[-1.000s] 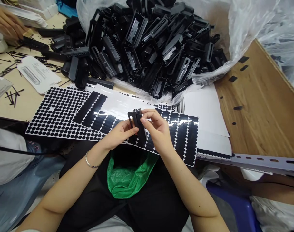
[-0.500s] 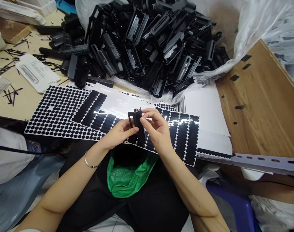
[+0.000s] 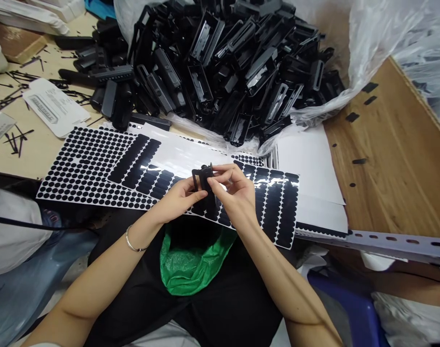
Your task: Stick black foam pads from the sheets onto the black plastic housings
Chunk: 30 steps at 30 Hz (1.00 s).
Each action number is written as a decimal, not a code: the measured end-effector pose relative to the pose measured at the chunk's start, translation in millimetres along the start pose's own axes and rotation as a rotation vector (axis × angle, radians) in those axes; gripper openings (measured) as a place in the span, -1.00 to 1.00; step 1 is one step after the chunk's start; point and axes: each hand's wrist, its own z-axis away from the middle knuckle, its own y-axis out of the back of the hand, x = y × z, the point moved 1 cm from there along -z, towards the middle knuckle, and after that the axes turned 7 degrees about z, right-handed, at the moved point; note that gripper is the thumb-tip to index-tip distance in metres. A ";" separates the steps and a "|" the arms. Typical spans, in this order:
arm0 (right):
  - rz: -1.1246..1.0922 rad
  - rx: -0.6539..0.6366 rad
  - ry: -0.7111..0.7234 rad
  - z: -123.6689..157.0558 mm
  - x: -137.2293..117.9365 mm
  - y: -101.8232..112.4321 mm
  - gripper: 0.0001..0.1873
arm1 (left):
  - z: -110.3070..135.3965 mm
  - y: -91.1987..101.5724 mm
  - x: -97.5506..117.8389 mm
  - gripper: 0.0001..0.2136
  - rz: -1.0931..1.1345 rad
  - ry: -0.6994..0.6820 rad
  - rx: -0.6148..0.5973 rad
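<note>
A small black plastic part (image 3: 204, 174) with a slot-like frame on one side is held up between my two hands, above the sticker sheets. My left hand (image 3: 179, 198) grips it from the left, thumb in front. From the right, my right hand (image 3: 239, 192) pinches its upper edge with thumb and forefinger; whether a sticker is between those fingertips cannot be made out. Beneath lie a sheet of black oblong stickers (image 3: 287, 212) and, to the left, a sheet of black round stickers (image 3: 71, 166). Part of the oblong sheet is bare white backing.
A large heap of black plastic parts (image 3: 220, 72) fills a clear plastic bag (image 3: 372, 58) behind the sheets. Thin black sticks and a printed card (image 3: 55, 108) lie at left. A wooden board (image 3: 393, 159) stands at right. A green bag (image 3: 191, 272) hangs open at my lap.
The black part has turned slightly between my hands, and my right thumb has shifted a little left along it. Little else has changed.
</note>
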 end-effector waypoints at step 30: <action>0.347 -0.181 0.382 3.8 -4.1 3.5 -0.86 | 5.7 10.5 14.7 -0.66 -0.061 0.057 -0.062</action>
